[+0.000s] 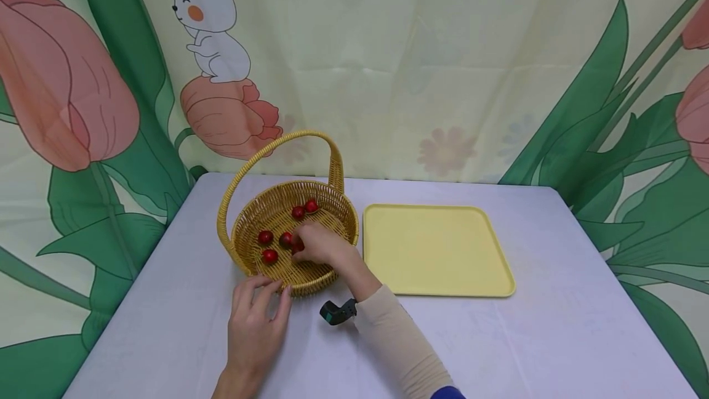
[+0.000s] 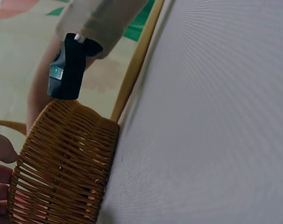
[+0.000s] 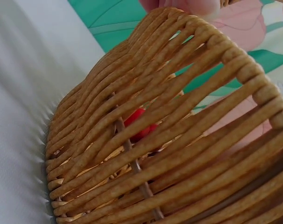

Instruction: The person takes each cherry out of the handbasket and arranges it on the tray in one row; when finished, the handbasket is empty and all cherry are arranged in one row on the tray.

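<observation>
A round wicker basket (image 1: 238,251) with a tall arched handle stands on the table, several small dark-red cherries (image 1: 266,237) lying on its floor. Reaching in over the right front of the rim, my right hand (image 1: 318,244) has its fingers curled round one cherry (image 1: 298,246), which they partly cover. My left hand (image 1: 257,319) holds the basket's front rim, fingertips bent over the edge. In the left wrist view the thumb (image 2: 3,148) shows beside the woven wall (image 2: 62,158). Through the weave in the right wrist view, a red cherry (image 3: 139,125) shows; the right fingers are hidden there.
A flat yellow tray (image 1: 437,251) lies just right of the basket, with nothing on it. The table has a white cloth (image 1: 554,325). Behind hangs a curtain (image 1: 354,79) printed with tulips and a rabbit. A black wrist device (image 1: 338,313) hangs under the right sleeve.
</observation>
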The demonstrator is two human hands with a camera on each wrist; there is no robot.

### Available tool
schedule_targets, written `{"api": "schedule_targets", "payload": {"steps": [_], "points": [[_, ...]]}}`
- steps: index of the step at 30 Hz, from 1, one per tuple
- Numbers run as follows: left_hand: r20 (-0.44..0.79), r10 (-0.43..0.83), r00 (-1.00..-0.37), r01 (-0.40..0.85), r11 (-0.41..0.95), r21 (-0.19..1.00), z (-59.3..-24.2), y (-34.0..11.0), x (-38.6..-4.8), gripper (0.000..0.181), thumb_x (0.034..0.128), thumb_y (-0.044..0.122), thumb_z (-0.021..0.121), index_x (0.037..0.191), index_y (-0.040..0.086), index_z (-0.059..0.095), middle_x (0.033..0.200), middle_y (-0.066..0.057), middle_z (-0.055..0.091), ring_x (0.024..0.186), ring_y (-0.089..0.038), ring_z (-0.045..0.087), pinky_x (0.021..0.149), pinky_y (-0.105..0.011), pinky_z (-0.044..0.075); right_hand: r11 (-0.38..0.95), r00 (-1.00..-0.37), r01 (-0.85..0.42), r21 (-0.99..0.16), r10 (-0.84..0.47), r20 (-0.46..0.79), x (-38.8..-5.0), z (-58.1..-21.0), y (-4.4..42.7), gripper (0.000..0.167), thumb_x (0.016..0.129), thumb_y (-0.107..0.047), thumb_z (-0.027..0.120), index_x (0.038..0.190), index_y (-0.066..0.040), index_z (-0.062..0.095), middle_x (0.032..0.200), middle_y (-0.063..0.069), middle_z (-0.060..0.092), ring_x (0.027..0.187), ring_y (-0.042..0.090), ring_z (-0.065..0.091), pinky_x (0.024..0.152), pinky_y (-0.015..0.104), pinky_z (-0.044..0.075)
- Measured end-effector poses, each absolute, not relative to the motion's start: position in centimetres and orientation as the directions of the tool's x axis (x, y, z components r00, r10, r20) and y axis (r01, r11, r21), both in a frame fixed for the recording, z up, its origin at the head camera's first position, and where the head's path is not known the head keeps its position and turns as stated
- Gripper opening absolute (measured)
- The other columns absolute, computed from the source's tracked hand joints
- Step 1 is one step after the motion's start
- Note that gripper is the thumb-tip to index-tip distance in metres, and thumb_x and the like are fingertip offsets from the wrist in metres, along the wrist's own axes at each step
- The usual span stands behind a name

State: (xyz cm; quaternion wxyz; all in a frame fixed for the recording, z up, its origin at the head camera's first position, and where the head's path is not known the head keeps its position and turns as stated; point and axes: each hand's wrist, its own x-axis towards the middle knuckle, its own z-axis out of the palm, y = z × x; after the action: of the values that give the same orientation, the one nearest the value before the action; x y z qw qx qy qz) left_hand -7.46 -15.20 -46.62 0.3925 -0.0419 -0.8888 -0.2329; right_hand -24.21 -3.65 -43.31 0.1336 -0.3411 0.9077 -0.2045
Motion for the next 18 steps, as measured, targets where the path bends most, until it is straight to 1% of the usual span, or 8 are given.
{"api": "schedule_targets", "payload": {"steps": [7,9,11,14,18], "points": [[0.705,-0.108,-0.701,0.265,0.878,0.399,-46.70,-15.29,-7.51,0.024,0.0765,0.011,0.083,0.095,-0.002,0.076,0.100,-0.012,0.064,0.103,-0.029,0.059,0.088,-0.042,0.050,0.661,-0.724,-0.562,-0.496,-0.684,-0.092,-24.34,-43.09,-3.39,0.032,0.089,-0.025,0.076,0.116,-0.010,0.069,0.101,0.000,0.066,0.089,0.011,0.057,0.076,0.022,0.049],[0.700,-0.111,-0.706,0.270,0.871,0.410,-46.72,-15.31,-7.51,0.023,0.0776,0.011,0.082,0.095,-0.002,0.075,0.101,-0.012,0.064,0.104,-0.029,0.058,0.090,-0.040,0.049,0.653,-0.725,-0.565,-0.504,-0.685,-0.074,-24.37,-43.02,-3.32,0.033,0.088,-0.025,0.077,0.117,-0.010,0.069,0.105,0.001,0.066,0.092,0.011,0.058,0.078,0.022,0.050],[0.703,-0.109,-0.703,0.275,0.870,0.410,-46.78,-15.34,-7.51,0.022,0.0783,0.012,0.081,0.095,-0.002,0.075,0.101,-0.012,0.064,0.104,-0.030,0.059,0.090,-0.038,0.048,0.644,-0.728,-0.570,-0.511,-0.684,-0.050,-24.37,-42.98,-3.22,0.034,0.088,-0.025,0.076,0.118,-0.011,0.068,0.111,0.001,0.065,0.096,0.011,0.058,0.082,0.022,0.050],[0.703,-0.113,-0.702,0.281,0.863,0.420,-46.84,-15.35,-7.48,0.021,0.0797,0.011,0.079,0.095,-0.002,0.075,0.101,-0.012,0.064,0.104,-0.030,0.059,0.091,-0.037,0.047,0.609,-0.734,-0.567,-0.555,-0.679,0.006,-24.24,-42.74,-3.03,0.035,0.088,-0.023,0.076,0.120,-0.011,0.067,0.117,0.003,0.064,0.101,0.013,0.059,0.087,0.024,0.051],[0.721,-0.104,-0.685,0.280,0.876,0.393,-46.90,-15.38,-7.49,0.021,0.0778,0.010,0.080,0.094,-0.002,0.076,0.101,-0.011,0.064,0.102,-0.029,0.060,0.087,-0.040,0.050,0.552,-0.746,-0.563,-0.616,-0.660,0.090,-24.02,-42.33,-2.62,0.035,0.088,-0.021,0.076,0.121,-0.011,0.066,0.115,0.002,0.063,0.102,0.013,0.060,0.089,0.023,0.052]]}}
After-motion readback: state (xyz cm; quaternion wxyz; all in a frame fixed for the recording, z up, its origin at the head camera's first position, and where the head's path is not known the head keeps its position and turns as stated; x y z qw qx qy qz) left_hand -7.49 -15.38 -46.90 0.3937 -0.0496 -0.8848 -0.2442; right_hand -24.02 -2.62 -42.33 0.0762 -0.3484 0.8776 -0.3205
